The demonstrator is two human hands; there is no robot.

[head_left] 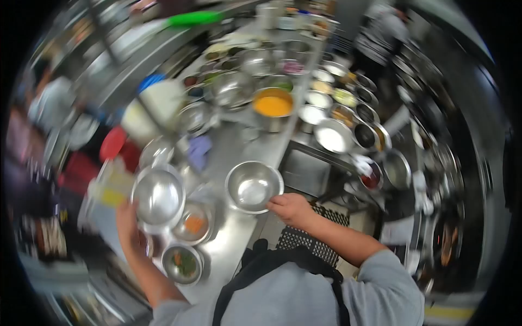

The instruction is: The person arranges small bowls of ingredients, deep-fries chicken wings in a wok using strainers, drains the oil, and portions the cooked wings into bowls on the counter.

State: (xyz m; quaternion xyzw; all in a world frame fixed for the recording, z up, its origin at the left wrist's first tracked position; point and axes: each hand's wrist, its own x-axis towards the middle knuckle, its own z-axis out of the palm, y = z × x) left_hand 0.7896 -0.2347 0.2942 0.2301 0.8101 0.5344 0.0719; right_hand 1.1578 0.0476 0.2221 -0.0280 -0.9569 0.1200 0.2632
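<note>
My right hand (292, 211) is closed on the near right rim of a round stainless steel mixing bowl (253, 187), which has nothing in it. On the left, my left hand (126, 220) is at the outer rim of a second, shiny steel bowl (158, 195), its fingers closed at the edge and partly blurred. That bowl also holds nothing. Just below it are a bowl with orange pieces (194, 223) and a small steel bowl with green leaves and orange bits (183, 264). A crumpled purple cloth (199, 152) lies beyond the two held bowls.
A pot of orange liquid (273, 103) stands farther along the steel counter (231, 138), among several bowls. Pans and food containers line the right side, near a steel-edged opening (305, 171). A person (380, 35) stands far right; another person (54, 103) is at left.
</note>
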